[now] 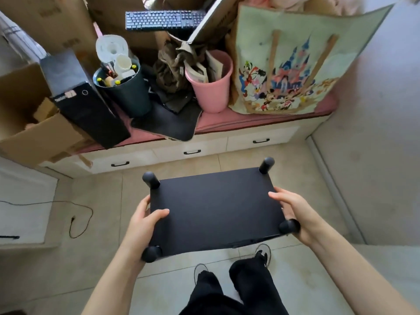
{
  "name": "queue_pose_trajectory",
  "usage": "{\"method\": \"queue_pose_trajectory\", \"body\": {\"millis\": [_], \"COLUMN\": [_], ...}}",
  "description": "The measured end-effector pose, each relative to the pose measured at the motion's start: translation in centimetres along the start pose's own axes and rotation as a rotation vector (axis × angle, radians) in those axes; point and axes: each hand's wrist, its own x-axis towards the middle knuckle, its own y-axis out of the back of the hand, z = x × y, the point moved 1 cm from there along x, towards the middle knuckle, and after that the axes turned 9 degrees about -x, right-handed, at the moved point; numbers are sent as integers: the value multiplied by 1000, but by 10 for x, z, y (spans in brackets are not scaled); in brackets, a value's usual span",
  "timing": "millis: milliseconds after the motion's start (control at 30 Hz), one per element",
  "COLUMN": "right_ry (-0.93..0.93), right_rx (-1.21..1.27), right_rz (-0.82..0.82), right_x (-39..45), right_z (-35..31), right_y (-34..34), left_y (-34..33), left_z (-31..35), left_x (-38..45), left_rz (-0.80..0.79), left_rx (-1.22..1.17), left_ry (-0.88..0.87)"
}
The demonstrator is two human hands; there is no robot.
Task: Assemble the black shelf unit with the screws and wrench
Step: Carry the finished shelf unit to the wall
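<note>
The shelf (pixel 216 210) was held up above the floor (pixel 95 223), its flat black panel facing the camera with a round black leg at each corner. The left hand (pixel 145 219) gripped the left edge, thumb lying on the panel; the right hand (pixel 293 212) gripped the right edge near one leg. Beyond it, a bench (pixel 261 120) carried a pink bin (pixel 212 87), a dark bin (pixel 127 94) and a cartoon bag (pixel 288 62).
</note>
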Motion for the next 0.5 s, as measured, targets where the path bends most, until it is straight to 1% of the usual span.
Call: {"method": "queue_pose_trajectory", "body": {"millis": [100, 167, 233, 300, 367, 433, 500], "right_ry": [27, 73, 134, 179, 241, 344, 438], "right_rx": [52, 104, 142, 199, 234, 160, 14], "right_rz": [63, 75, 79, 152, 201, 198, 231], "right_x": [-12, -18, -21, -23, -25, -30, -35], "right_z": [-2, -5, -12, -19, -26, -36, -42], "right_y": [49, 84, 121, 163, 204, 239, 266], "left_y": [-54, -95, -136, -178, -218, -257, -293], "left_z": [8, 11, 14, 16, 21, 28, 33], "left_x": [0, 1, 4, 9, 13, 19, 26], "left_rz": [-132, -207, -209, -165, -163, -212, -266], "left_rx": [56, 63, 29, -28, -57, -87, -96], "left_ry": [-5, 6, 29, 38, 14, -27, -76]}}
